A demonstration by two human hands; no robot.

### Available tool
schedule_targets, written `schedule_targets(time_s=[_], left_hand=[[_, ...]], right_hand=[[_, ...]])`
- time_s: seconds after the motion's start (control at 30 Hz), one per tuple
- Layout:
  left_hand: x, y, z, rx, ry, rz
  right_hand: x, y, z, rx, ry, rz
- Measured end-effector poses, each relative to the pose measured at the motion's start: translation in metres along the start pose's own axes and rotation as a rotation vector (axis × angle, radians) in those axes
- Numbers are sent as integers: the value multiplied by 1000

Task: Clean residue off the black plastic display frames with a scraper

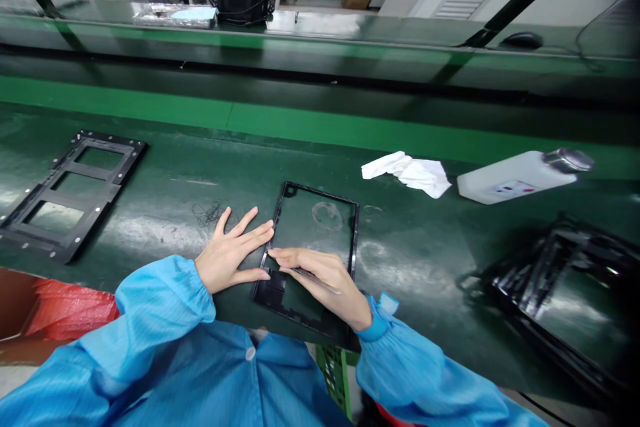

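Observation:
A black rectangular frame [355,233] with a large opening lies flat on the green worktop in front of me. My left hand [234,252] rests beside its left edge, fingers spread, with the fingertips touching that side. My right hand [325,275] reaches across the opening, its fingers closed around a thin metal tool [317,282] that looks like tweezers. The fingertips meet the frame's left side, just below the left index finger. What the tool's tip touches is hidden by the fingers.
A larger black panel [107,183] with rectangular windows lies at the left. Crumpled white cloth [413,172] and a white bottle [520,178] on its side lie to the right. Stacked black frames [565,280] sit at the right edge. Loose dark strands [207,213] lie near my left hand.

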State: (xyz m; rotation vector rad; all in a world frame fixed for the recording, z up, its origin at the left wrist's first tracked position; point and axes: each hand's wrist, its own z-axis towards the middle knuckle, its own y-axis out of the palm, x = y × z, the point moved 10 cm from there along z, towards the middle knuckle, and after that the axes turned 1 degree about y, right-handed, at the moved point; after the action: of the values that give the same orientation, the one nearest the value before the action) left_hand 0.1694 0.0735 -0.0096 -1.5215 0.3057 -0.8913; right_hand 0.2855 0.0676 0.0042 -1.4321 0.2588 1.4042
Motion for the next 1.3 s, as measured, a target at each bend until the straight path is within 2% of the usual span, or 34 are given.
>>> schedule_targets(time_s=[0.23, 0.4, 0.6, 0.83, 1.0, 1.2, 1.3], left_hand=[[0, -3, -1, 36, 7, 2], [0, -2, -1, 35, 8, 15], [1, -2, -1, 39, 15, 21], [1, -3, -1, 49, 17, 20], [1, -3, -1, 50, 16, 15], [0, -2, -1, 44, 16, 15], [1, -1, -1, 31, 15, 12]], right_hand=[[3, -3, 0, 45, 23, 31], [2, -1, 2, 15, 12, 67], [6, -5, 2, 72, 39, 91], [2, -4, 3, 46, 35, 102], [6, -10, 3, 111, 71, 124], [6, -5, 4, 56, 70, 152], [10, -7, 4, 83, 96, 145]])
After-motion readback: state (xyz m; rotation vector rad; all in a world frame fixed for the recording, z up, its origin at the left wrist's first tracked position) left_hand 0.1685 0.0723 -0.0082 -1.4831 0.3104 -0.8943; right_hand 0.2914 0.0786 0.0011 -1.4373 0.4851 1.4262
